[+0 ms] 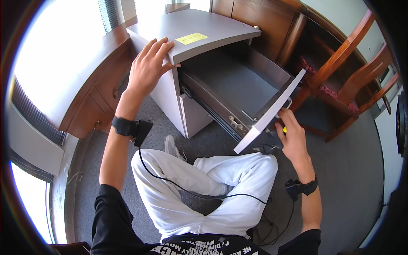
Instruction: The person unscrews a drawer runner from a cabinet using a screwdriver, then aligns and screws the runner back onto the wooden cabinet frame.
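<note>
A grey cabinet [212, 26] stands in front of me with its top drawer [246, 80] pulled far out; the drawer's inside is dark and bare. My left hand [148, 63] lies with stretched fingers on the cabinet's near left top corner, its thumb against the edge below. My right hand [293, 134] is at the outer side of the drawer front [272, 112], fingertips curled at its metal handle [290, 103]. A small yellow thing [285, 129] shows between thumb and fingers; its kind is unclear. Along the drawer's near side runs a metal slide rail [212, 112].
A yellow paper note [192, 38] lies on the cabinet top. Wooden chairs [335, 80] stand close on the right, a wooden cupboard [95, 97] on the left. A black cable [191, 193] runs from my left wrist across my legs. More cables lie on the grey carpet [340, 178].
</note>
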`<state>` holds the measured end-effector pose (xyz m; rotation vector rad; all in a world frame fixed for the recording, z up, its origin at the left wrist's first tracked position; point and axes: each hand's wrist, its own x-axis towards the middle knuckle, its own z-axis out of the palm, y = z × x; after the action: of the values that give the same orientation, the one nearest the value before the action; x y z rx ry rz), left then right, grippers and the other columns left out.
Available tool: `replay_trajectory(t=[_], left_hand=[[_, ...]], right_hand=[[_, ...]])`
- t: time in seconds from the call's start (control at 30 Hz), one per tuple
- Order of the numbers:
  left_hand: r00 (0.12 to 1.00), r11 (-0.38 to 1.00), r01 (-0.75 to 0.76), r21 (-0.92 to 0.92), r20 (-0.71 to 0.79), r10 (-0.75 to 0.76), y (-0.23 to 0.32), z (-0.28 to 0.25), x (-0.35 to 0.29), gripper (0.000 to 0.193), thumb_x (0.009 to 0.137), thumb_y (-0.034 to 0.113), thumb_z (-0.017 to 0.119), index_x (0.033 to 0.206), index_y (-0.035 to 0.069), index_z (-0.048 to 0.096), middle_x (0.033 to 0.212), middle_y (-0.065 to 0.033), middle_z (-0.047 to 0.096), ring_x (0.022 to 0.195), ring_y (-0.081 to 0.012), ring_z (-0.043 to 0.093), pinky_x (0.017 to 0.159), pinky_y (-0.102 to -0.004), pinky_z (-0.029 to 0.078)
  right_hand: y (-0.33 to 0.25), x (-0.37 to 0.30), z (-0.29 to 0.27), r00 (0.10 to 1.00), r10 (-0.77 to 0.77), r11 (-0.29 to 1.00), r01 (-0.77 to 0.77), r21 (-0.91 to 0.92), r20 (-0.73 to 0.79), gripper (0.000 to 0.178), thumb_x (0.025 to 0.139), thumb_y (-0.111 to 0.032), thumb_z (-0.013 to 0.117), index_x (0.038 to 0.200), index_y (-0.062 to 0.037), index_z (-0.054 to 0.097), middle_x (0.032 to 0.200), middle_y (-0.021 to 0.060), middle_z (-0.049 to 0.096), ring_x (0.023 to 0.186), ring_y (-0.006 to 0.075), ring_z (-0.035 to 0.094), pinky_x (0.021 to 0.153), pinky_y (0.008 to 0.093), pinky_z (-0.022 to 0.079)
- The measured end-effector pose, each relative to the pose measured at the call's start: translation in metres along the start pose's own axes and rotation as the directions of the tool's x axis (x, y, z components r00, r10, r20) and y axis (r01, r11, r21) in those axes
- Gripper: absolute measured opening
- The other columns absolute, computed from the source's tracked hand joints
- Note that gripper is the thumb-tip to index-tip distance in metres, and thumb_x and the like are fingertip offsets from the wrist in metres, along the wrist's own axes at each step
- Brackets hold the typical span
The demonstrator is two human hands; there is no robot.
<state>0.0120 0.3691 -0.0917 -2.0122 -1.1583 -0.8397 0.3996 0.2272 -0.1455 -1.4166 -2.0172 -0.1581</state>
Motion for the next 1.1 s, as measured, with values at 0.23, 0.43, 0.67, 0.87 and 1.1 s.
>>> replay_trajectory(t=[0.23,0.43,0.67,0.87,1.1], left_hand=[[0.995,0.999,0.000,0.046,-0.097,0.004,0.041,-0.019,-0.004,0.053,0.072,0.035,0.079,0.117,0.015,0.059,0.121,-0.0057,0.063,0.116,-0.0324,0.057,0.089,-0.0411,0.055],[0.997,0.994,0.028,0.106,-0.070,-0.021,0.083,-0.049,-0.004,0.051,0.068,0.038,0.080,0.110,0.015,0.060,0.114,-0.0027,0.066,0.109,-0.0304,0.063,0.082,-0.0367,0.056],[0.996,0.996,0.061,0.065,-0.076,-0.056,0.114,-0.069,-0.003,0.044,0.071,0.033,0.080,0.108,0.014,0.063,0.113,-0.0034,0.068,0.107,-0.0270,0.064,0.083,-0.0360,0.056],[0.993,0.993,0.116,0.030,0.000,-0.116,0.112,-0.058,-0.020,0.048,0.079,0.027,0.076,0.123,0.017,0.061,0.128,-0.0072,0.061,0.120,-0.0277,0.055,0.086,-0.0422,0.056],[0.972,0.830,0.232,-0.506,0.149,-0.181,0.162,-0.090,-0.070,0.044,0.084,0.006,0.063,0.128,0.008,0.058,0.127,-0.0139,0.059,0.115,-0.0275,0.057,0.095,-0.0403,0.046]], right_hand=[[0.024,-0.010,-0.015,0.983,0.183,0.980,-0.181,0.088,-0.017,0.033,0.086,-0.001,0.053,0.117,-0.0071,0.057,0.125,0.0123,0.058,0.103,0.0394,0.060,0.087,0.0373,0.051],[0.065,-0.017,-0.016,0.989,0.123,0.984,-0.111,0.136,-0.085,0.045,0.084,-0.024,0.060,0.125,-0.0058,0.052,0.115,0.0202,0.059,0.105,0.0422,0.059,0.087,0.0366,0.050],[0.111,-0.039,-0.012,0.958,0.257,0.964,-0.245,0.100,-0.126,0.042,0.092,-0.015,0.050,0.132,-0.0060,0.050,0.136,0.0143,0.051,0.112,0.0370,0.058,0.093,0.0378,0.049],[0.093,-0.069,-0.046,0.772,0.400,0.916,-0.354,0.188,-0.493,0.031,0.093,-0.022,0.061,0.119,-0.0071,0.060,0.085,0.0053,0.056,0.079,0.0156,0.059,0.070,0.0290,0.049],[-0.012,-0.127,-0.096,0.709,0.156,0.959,0.058,0.277,-0.688,0.038,0.089,-0.011,0.050,0.123,0.0055,0.045,0.099,0.0158,0.047,0.077,0.0199,0.052,0.069,0.0315,0.046]])
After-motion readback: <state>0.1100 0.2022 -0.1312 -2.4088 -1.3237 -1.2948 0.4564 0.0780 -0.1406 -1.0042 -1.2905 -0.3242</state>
